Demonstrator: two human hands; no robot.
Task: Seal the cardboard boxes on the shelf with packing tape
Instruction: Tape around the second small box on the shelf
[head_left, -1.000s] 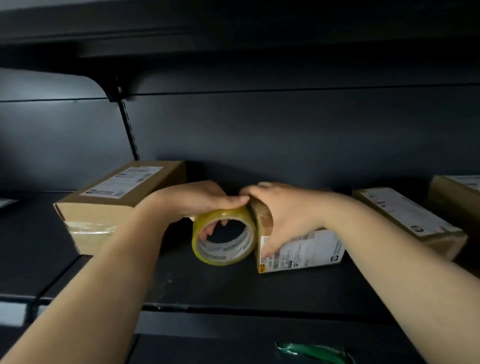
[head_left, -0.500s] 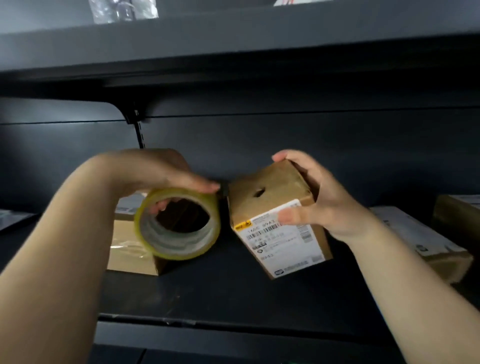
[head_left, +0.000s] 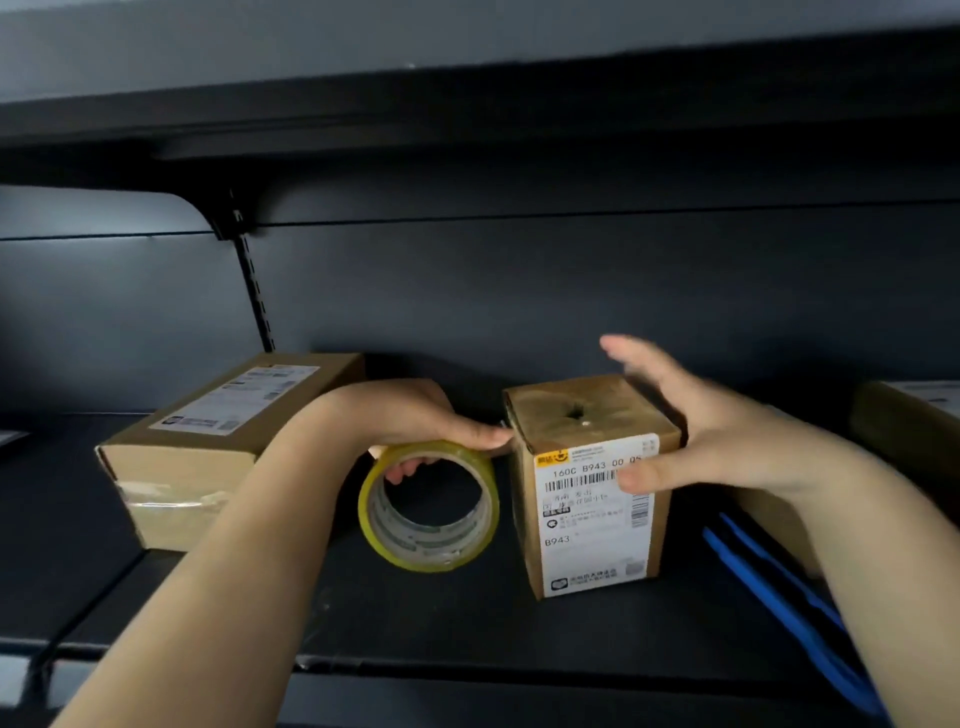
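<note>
Because its near end already wears a band of clear tape, the flat box (head_left: 228, 441) at far left looks finished and lies pushed back toward the rear wall, out of the way of the work. Right of it the left hand (head_left: 400, 421) holds the tape roll (head_left: 428, 506) on edge on the shelf (head_left: 415, 623), thumb laid over the top of the ring and fingers curled in through the core; that grip would probably let the roll turn and pay out while staying steady. The thumb tip reaches just to the upper left corner of the small box (head_left: 589, 483), likely to find or press a tape end there, though no loose strip can be made out. That box stands upright at the middle of the shelf, label toward the near side, its brown top with a small dark hole turned up, which seems the face meant for taping next. The right hand (head_left: 691, 431) is spread wide beside it, fingers straight and blurred above the far right corner, thumb touching the label, so it steadies more than grips. Behind the right forearm a tan box (head_left: 769, 525) is mostly hidden, blue strips (head_left: 779, 587) lie on the shelf beside it, and another box (head_left: 904, 421) sits at the far right edge, its sealing state unclear.
</note>
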